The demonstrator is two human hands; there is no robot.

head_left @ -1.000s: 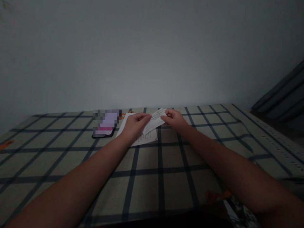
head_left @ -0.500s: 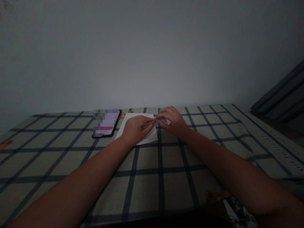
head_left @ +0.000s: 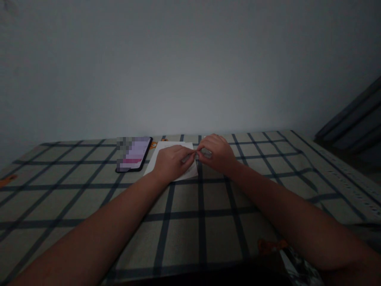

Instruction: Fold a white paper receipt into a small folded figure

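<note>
On my feed, the left hand and right hand meet at the far middle of the checked tablecloth. Both sets of fingertips are pinched tight on a folded paper slip just over a white sheet. A phone lies just left of the sheet.

I am looking at a very dim, grey picture. The bare pale wall is glowing softly low in the middle and darkening at the corners. The flat white paper sheet is looking dull. The black phone's purple screen is shining faintly, partly blurred into squares.
</note>
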